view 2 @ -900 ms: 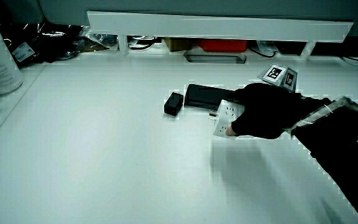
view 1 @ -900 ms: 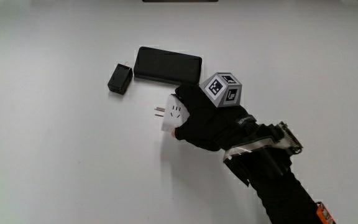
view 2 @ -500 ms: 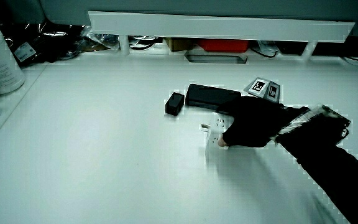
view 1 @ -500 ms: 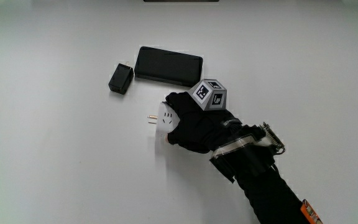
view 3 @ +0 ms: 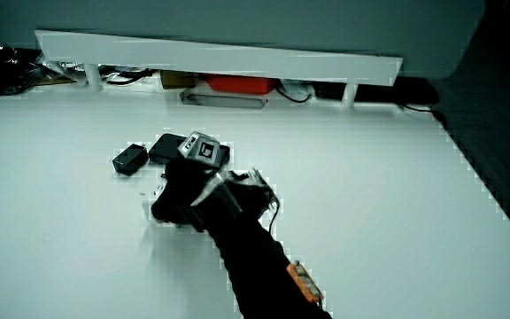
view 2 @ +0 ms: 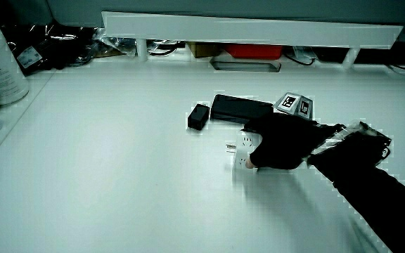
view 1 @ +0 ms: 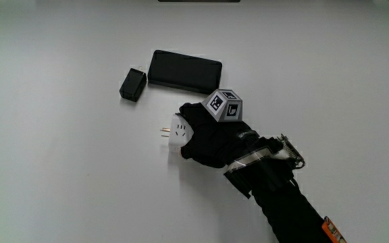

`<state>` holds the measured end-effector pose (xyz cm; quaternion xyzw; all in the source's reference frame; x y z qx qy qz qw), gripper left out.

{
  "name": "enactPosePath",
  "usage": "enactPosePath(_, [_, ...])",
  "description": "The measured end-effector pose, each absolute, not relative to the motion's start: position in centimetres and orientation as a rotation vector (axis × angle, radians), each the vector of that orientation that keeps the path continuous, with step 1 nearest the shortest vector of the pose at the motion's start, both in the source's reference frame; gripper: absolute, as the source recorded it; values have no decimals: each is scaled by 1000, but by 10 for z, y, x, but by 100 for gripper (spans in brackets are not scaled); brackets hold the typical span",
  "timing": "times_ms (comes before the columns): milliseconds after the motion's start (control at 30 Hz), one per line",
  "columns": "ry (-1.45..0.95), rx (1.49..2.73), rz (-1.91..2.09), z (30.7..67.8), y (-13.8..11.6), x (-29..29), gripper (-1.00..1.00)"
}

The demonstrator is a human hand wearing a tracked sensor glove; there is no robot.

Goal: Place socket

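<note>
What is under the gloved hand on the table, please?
The white socket lies under the hand, its prongs and face showing; the rest is covered by the glove.

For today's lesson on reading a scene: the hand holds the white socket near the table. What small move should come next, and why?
Probably open the fingers and let go. The hand grips the white socket low on the table, seemingly resting there, its prongs pointing away from the hand. It lies nearer the person than the black phone and small black adapter, apart from both.
</note>
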<state>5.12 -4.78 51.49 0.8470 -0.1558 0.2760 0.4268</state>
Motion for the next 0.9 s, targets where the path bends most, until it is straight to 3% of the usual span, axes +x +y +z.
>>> enactPosePath(233, [-412, 2087, 730, 511, -47, 61, -41])
enactPosePath(433, [-475, 2082, 743, 484, -45, 75, -76])
enactPosePath(467, [-470, 2001, 793, 486, -45, 79, -82])
enactPosePath(567, [-495, 1992, 836, 468, -44, 93, -100])
enactPosePath(700, [-536, 1970, 940, 444, -43, 114, -100])
enactPosePath(900, [-471, 2035, 867, 400, -43, 142, -100])
